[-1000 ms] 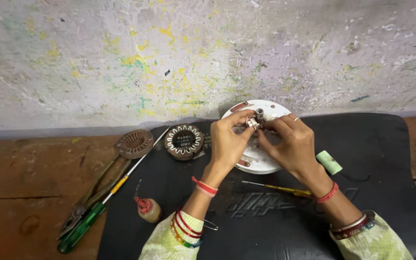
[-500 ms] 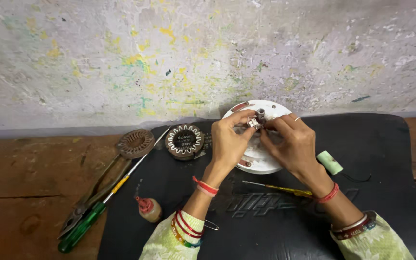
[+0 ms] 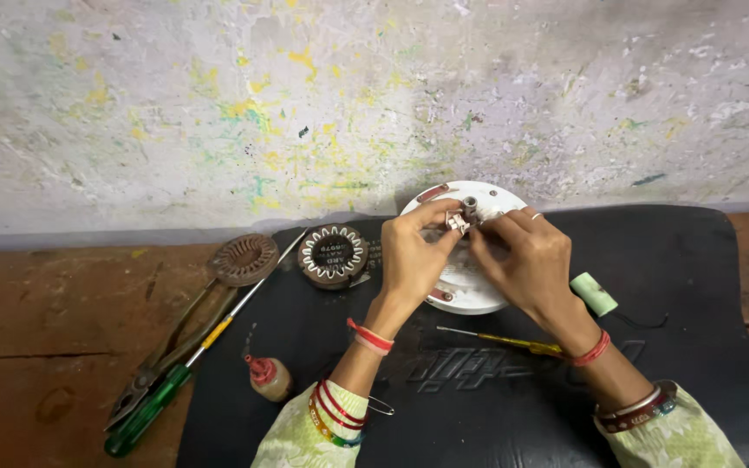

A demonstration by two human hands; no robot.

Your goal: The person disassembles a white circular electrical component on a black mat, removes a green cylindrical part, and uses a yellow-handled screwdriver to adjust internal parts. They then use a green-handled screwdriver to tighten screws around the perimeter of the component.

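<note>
A person's left hand (image 3: 411, 256) and right hand (image 3: 526, 260) meet over a round white plastic housing (image 3: 470, 290) at the back edge of a black rubber mat (image 3: 478, 390), fingertips pinching a small white connector piece (image 3: 457, 223). A yellow-handled screwdriver (image 3: 500, 340) lies mid-mat beside the right wrist; a wound copper stator ring (image 3: 332, 255) sits at the mat's back-left corner.

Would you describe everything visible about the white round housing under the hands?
The white round housing is a disc-shaped cover, seemingly painted metal, lying flat on the black mat near the wall. Reddish-brown slots mark its rim, and a short grey shaft stands at its centre. The left hand and right hand cover its middle.
</note>
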